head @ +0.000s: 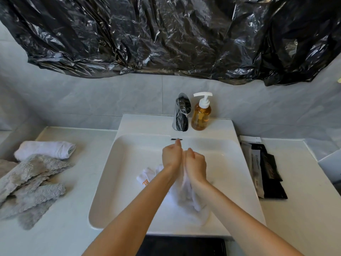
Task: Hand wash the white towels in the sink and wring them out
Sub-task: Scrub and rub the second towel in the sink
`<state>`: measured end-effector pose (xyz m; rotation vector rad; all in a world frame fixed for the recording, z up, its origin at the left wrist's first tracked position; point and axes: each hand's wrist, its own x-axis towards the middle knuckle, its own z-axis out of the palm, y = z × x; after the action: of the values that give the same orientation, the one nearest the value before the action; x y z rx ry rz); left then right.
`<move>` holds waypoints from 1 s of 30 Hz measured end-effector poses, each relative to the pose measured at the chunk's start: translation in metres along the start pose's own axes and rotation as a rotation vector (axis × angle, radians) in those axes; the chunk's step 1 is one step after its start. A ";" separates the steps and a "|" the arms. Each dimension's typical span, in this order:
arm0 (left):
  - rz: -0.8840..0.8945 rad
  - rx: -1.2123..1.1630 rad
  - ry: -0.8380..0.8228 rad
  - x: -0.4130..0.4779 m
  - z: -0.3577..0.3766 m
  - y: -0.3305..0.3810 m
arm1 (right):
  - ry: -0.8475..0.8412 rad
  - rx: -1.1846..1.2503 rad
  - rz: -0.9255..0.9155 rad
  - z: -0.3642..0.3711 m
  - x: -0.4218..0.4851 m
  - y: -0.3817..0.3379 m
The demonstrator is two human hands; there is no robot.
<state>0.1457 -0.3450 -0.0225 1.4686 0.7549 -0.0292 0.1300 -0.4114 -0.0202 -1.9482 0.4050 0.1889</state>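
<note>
A wet white towel [184,193] with an orange mark on one corner hangs bunched over the white sink [114,174]. My left hand [171,154] and my right hand [196,164] sit side by side above the basin and both grip the towel's upper end, knuckles facing up. The cloth trails down beneath my wrists into the basin. A second white towel [46,149] lies rolled on the counter at the left.
Grey fluffy cloths [31,183] lie piled on the left counter. A chrome tap [181,112] and an amber soap pump bottle [201,113] stand at the back of the sink. Black and white packets [263,169] lie on the right counter. Black plastic sheeting [166,34] covers the wall above.
</note>
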 end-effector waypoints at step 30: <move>0.022 -0.039 0.040 -0.008 0.003 0.001 | -0.011 0.057 0.061 -0.005 -0.005 -0.001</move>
<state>0.1413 -0.3503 -0.0185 1.4440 0.7678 0.0314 0.1254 -0.4149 -0.0160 -1.8791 0.4588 0.2250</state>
